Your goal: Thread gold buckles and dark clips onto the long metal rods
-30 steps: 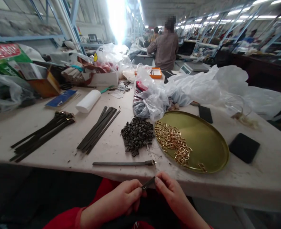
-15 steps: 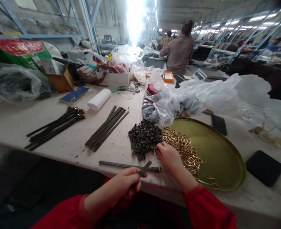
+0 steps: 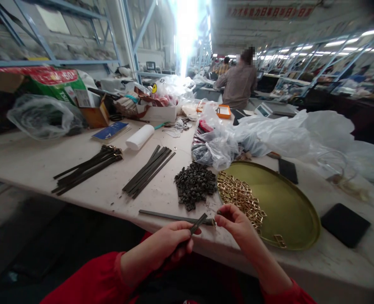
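Note:
My left hand [image 3: 169, 240] is closed around a dark strap [image 3: 199, 223], whose end sticks up past the thumb. Thumb and finger of my right hand [image 3: 237, 226] pinch a small dark loop [image 3: 219, 213], just right of that strap end. Behind the left hand another dark strap [image 3: 164, 215] lies along the table edge, with a bit of gold metal at its right end. A heap of dark loops [image 3: 195, 183] sits beyond the hands. Beside it, gold rectangular rings [image 3: 240, 194] are piled on the left side of a round brass-coloured tray [image 3: 291, 202].
Two bundles of straps, one plain [image 3: 148, 171] and one with gold fittings [image 3: 88, 166], lie to the left. Clear plastic bags [image 3: 269, 128] and a white roll [image 3: 140, 137] are farther back. A black pad [image 3: 345, 223] lies right of the tray. A person [image 3: 239, 82] is in the background.
My right hand has drawn back from the edge of the loop heap toward me, now with a loop in its fingertips. The left hand keeps its strap. The view has tilted up slightly.

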A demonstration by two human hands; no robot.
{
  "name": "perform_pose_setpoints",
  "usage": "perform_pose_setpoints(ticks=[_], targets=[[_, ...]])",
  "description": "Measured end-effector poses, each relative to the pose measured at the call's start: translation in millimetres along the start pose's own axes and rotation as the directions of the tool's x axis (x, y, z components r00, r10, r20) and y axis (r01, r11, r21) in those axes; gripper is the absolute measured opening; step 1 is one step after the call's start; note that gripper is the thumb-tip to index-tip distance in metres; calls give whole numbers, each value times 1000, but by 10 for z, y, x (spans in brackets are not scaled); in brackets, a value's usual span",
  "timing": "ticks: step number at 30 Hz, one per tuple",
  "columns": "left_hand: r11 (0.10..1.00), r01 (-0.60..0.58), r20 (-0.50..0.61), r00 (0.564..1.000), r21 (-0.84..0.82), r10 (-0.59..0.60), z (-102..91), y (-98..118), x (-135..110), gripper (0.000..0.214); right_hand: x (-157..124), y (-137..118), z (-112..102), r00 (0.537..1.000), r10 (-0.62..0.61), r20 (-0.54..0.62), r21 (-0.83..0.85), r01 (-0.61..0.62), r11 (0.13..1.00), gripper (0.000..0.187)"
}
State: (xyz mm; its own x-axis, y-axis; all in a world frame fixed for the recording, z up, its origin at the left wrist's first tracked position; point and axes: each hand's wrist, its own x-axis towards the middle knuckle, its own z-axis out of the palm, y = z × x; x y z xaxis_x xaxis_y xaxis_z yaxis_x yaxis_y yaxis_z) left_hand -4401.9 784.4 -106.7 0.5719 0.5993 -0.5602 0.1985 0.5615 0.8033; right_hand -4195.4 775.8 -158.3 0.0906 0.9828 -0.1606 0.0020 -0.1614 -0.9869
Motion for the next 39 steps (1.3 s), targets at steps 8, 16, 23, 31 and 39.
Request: perform_pose_setpoints(ticks=[8, 16, 23, 31, 39], targets=[[865, -296, -143, 914, 404, 380, -60, -125, 2, 30, -246, -38, 147, 994, 97, 43, 244, -104, 964, 33], [718, -344, -69, 876, 605, 478, -74, -197, -47, 36, -354, 185, 248, 957, 287, -38, 447, -241, 861, 35], [649, -314, -36, 884, 693, 466, -66, -266, 52, 30, -382, 200, 394, 931, 361, -56, 566, -268, 779, 33], [619, -249, 7, 930, 745, 366, -143, -249, 95, 29, -344, 257, 352, 932, 346, -109, 523, -243, 817, 31], [934, -71, 181, 984, 351, 7, -167, -267, 119, 28, -382, 218, 393, 920, 393, -19, 579, -310, 754, 31]])
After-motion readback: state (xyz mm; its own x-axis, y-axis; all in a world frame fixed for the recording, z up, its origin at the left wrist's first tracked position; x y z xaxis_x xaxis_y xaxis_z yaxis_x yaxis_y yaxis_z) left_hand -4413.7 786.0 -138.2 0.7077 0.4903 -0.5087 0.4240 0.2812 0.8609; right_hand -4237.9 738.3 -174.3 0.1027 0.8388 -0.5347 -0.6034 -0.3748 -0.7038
